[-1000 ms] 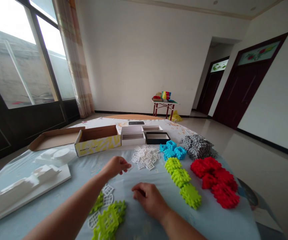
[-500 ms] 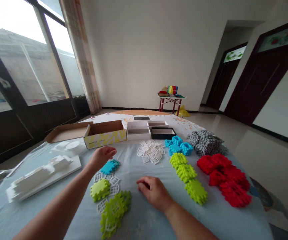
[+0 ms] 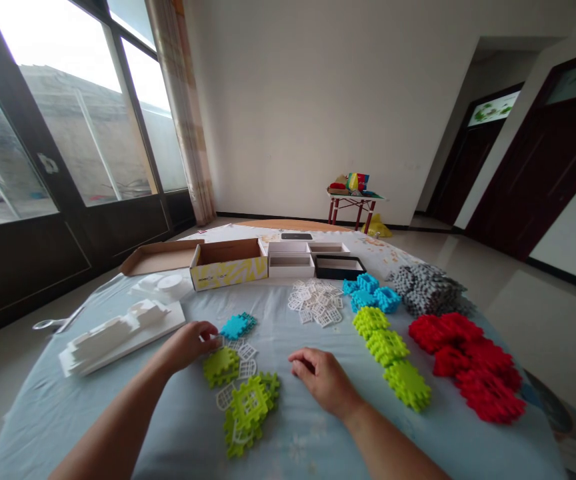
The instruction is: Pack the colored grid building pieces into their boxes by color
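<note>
My left hand (image 3: 187,345) lies on the pale blue cloth with its fingers curled together. Its fingertips meet the edge of a white lattice piece (image 3: 246,351), beside a blue interlocking tile (image 3: 237,325) and a green tile (image 3: 221,366). I cannot tell whether the fingers pinch anything. My right hand (image 3: 324,381) rests on the cloth to the right, fingers loosely curled, with nothing in it. In front of it lies a joined green and white assembly (image 3: 249,408).
On the table are a heap of white lattice pieces (image 3: 317,305), blue tiles (image 3: 372,296), grey tiles (image 3: 427,287), green tiles (image 3: 389,357) and red tiles (image 3: 472,363). A yellow-patterned cardboard box (image 3: 228,263), small white and black boxes (image 3: 339,267) and white foam packing (image 3: 118,332) stand behind and to the left.
A blue tile now lies on the cloth where my left hand was a second ago. That hand has drawn back toward me and curled shut. The view has swung left.
</note>
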`<act>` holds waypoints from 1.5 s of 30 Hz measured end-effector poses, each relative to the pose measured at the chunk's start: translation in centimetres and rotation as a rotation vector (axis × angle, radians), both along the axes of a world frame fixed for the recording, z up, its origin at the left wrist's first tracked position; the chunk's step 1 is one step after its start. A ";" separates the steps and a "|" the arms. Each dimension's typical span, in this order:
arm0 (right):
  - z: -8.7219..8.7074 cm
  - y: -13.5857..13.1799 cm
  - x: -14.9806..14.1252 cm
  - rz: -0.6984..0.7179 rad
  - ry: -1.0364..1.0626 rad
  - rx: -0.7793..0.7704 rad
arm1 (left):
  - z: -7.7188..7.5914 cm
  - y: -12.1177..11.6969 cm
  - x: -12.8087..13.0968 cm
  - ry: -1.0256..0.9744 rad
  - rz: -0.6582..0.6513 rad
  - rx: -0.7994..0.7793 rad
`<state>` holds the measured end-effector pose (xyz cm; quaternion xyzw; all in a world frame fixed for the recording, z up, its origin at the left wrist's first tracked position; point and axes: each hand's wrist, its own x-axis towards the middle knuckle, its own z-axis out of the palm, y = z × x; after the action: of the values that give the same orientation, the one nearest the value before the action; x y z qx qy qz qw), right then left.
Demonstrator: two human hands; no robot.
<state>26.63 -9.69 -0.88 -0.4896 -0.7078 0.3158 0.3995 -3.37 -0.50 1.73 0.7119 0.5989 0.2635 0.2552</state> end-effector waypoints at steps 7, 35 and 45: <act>-0.1 0.0 -0.1 -0.005 -0.005 -0.003 | -0.3 0.1 -0.3 -0.011 0.009 -0.005; -0.6 0.4 0.0 0.004 -0.023 -0.013 | 4.8 4.9 14.2 -0.229 -0.041 0.024; -0.2 0.3 0.0 -0.003 -0.048 -0.004 | 2.1 0.0 3.3 0.199 -0.016 -0.012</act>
<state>26.58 -9.38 -1.07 -0.4988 -0.7159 0.3049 0.3817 -0.09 -0.48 3.84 0.7378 0.6172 0.1858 0.2006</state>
